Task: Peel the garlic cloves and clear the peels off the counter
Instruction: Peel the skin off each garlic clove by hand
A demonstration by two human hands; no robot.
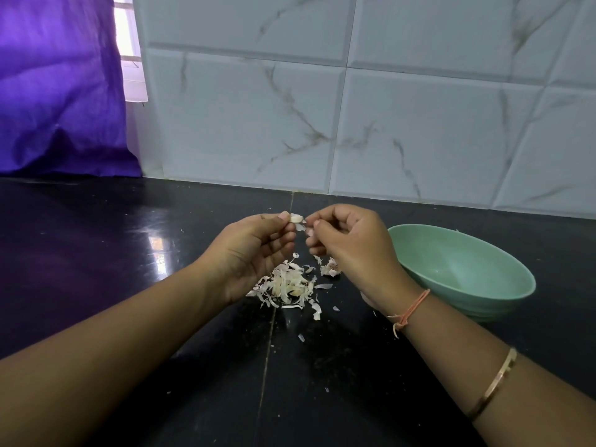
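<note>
A pale garlic clove [296, 218] is held up above the black counter [129, 269], pinched at its left end by my left hand [254, 253]. My right hand [348, 246] pinches the clove's right end, where a strip of peel [301, 228] hangs down. Below the hands lies a heap of dry garlic peels [287, 285], with loose flakes scattered toward me. A piece of garlic head [330, 268] lies just under my right hand, partly hidden by it.
A pale green bowl [483, 285] stands on the counter right of my right wrist; its visible inside holds nothing. A marbled tile wall [354, 108] closes the back. A purple curtain [58, 91] hangs at the back left.
</note>
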